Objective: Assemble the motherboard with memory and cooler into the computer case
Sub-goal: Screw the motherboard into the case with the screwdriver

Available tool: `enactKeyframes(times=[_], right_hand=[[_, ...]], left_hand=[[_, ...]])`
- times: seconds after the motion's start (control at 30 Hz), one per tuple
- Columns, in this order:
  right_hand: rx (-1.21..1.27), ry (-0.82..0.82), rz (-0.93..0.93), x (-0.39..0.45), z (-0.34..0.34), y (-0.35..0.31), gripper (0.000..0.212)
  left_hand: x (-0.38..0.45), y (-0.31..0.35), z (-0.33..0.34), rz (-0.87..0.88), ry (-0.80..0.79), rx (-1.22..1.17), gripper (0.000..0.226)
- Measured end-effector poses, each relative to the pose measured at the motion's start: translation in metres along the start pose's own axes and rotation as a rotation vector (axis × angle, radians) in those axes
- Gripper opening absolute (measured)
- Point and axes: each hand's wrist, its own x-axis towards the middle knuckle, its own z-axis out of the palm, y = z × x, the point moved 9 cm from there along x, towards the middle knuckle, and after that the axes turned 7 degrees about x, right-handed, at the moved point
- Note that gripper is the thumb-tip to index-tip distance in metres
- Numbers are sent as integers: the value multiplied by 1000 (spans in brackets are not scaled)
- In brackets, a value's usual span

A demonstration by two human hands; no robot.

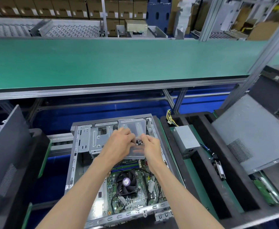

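An open computer case (79, 162) lies flat in the middle, near the person. The motherboard (132, 194) sits inside it, in the near half. A black cooler (126, 182) with a round fan rests on the board. Green memory sticks (127, 166) lie in their slots just past the fan.

2 bare hands meet over the far half of the case. They hold a small clear plastic box (136, 154) with its lid (133, 126) flipped up on the far side. A little pile of dark screws (139, 142) sits in the box. The left hand (118, 144) curls over the left side of the box, with its fingertips pressed together down by the screws. The right hand (152, 146) grips the right edge of the box, fingers bent and closed on it.

To the right, a grey power supply (187, 141) lies on a black foam tray (173, 129). A grey side panel (254, 134) leans further right. A long green belt (118, 63) runs across the far side.
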Motion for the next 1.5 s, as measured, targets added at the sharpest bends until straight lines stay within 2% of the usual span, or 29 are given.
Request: enactKeyframes(times=[0.07, 0.1, 0.2, 0.27, 0.4, 0.47, 0.53, 0.6, 0.67, 0.7, 0.8, 0.83, 0.9, 0.97, 1.07, 1.27, 1.4, 1.5], right_hand=[[5, -4, -5, 0, -1, -1, 34], [12, -4, -3, 1, -2, -1, 33], [25, -3, 20, 2, -5, 2, 32], [8, -11, 30, 3, -6, 3, 31], [32, 8, 22, 3, -8, 2, 32], [41, 17, 20, 2, -9, 1, 32], [44, 15, 21, 2, -10, 2, 32], [45, 13, 27, 3, -10, 4, 34], [49, 13, 35, 3, -11, 6, 35], [54, 15, 38, 3, -12, 7, 35], [59, 14, 46, 5, -13, 8, 34], [59, 15, 48, 5, -13, 9, 33], [59, 28, 46, 6, -14, 10, 32], [53, 36, 38, 5, -14, 10, 32], [52, 42, 36, 4, -15, 8, 34], [17, 44, 28, 0, -17, 3, 32], [-60, 95, -20, -3, -19, -4, 45], [-56, 74, -31, -4, -16, -8, 37]], left_hand=[[0, 0, 0, -27, 1, -66, 8], [0, -3, -3, -83, 24, -176, 11], [-11, -30, -10, -361, 145, -578, 19], [-18, -44, -3, -529, 163, -910, 20], [-17, -44, 7, -646, 206, -1669, 21], [-17, -40, 11, -681, 215, -1902, 21], [-16, -37, 14, -696, 196, -2003, 18], [-17, -38, 14, -712, 177, -1947, 16], [-18, -41, 12, -718, 145, -1732, 16], [-19, -44, 9, -700, 123, -1511, 19], [-12, -38, -4, -518, -7, -624, 19], [-10, -32, -4, -457, -71, -403, 16], [-10, -25, -1, -399, -161, -141, 14], [-10, -22, 2, -386, -200, -75, 19], [-9, -21, 5, -376, -247, -122, 24], [-7, -9, -8, -284, -175, -30, 25], [-5, -9, -8, -305, -160, -76, 20], [-5, -8, -9, -282, -150, -40, 22]])
